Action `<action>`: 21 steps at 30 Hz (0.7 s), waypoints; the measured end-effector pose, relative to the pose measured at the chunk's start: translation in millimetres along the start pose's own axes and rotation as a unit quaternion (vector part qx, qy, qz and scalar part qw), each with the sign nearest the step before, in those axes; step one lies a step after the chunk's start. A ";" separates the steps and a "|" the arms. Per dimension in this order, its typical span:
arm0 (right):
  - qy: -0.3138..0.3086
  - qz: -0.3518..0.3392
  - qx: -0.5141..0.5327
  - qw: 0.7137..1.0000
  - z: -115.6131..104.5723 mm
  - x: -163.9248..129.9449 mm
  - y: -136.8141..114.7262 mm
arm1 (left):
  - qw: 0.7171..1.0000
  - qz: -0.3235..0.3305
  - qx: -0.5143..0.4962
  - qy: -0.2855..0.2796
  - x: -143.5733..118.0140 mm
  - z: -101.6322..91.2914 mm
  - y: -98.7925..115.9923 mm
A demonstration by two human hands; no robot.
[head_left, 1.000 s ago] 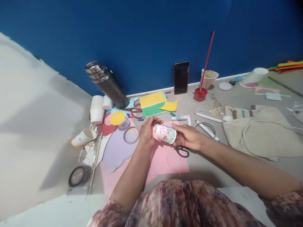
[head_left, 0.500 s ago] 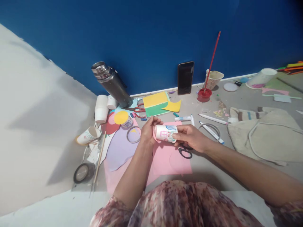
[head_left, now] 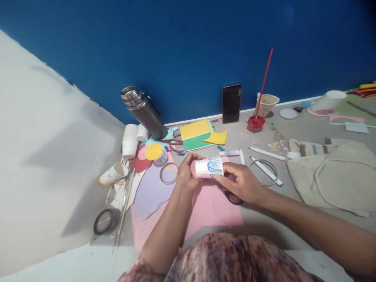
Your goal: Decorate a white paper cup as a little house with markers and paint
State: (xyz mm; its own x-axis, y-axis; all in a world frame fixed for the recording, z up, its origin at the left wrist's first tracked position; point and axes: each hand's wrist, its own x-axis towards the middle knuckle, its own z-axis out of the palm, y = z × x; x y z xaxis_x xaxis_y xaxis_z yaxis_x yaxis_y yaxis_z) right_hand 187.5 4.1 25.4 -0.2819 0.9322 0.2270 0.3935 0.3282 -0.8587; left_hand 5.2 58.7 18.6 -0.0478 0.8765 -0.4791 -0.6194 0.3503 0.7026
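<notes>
A white paper cup [head_left: 209,167] with blue and pink drawings lies on its side in the air between my hands. My right hand [head_left: 239,182] is closed round its right end, thumb on the near side. At the other end, a round pink paper piece [head_left: 193,170] covers the cup, and my left hand [head_left: 187,172] curls against it; some left fingers are hidden behind the cup. Below lies a pink paper sheet [head_left: 217,211] with a round outline. Black-handled scissors [head_left: 234,198] rest beneath my right hand, partly covered by it.
A steel flask [head_left: 147,113], white cups [head_left: 129,141] and a purple paper piece [head_left: 152,190] are on the left. Behind stand a phone [head_left: 232,103] and a red paint pot [head_left: 255,124] with a brush. Markers [head_left: 266,171] and a beige cloth bag [head_left: 343,176] lie right.
The cup has been turned about its length, so the blue drawing now faces me and the pink window has rolled downward. My right fingers have shifted on it. The whole view has moved slightly.
</notes>
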 end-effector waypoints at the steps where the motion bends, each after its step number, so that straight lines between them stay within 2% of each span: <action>1: 0.013 -0.029 -0.028 0.999 1.1 -0.2 2.5 | 1.000 -0.017 -0.008 -0.001 -3.1 -0.4 -0.4; 5: 0.039 -0.148 -0.104 0.983 4.4 -1.0 12.6 | 0.998 -0.063 -0.031 -0.004 -15.4 -4.3 -1.6; 9: 0.064 -0.209 -0.143 0.965 1.2 -1.5 14.6 | 0.993 -0.102 -0.062 -0.017 -20.2 -10.1 -0.3; 13: 0.066 -0.237 -0.176 0.953 -4.5 -1.7 11.4 | 0.995 -0.075 -0.061 -0.012 -19.1 -14.2 1.8; 17: 0.038 -0.275 -0.197 0.940 -3.7 -3.1 9.5 | 0.998 -0.036 -0.036 -0.031 -19.6 -14.7 0.6; 21: 0.007 -0.292 -0.224 0.930 -0.6 -4.3 7.5 | 0.998 -0.035 -0.049 -0.036 -20.9 -12.1 -1.3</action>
State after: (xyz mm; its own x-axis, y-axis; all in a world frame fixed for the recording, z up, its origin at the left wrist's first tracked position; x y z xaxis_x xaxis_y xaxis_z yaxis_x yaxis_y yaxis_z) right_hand 192.2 2.7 18.2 -0.5523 0.5753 0.6033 0.5021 0.8073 -0.3102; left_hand -2.4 35.9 21.3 0.0526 0.8739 -0.4833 -0.6933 0.3803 0.6122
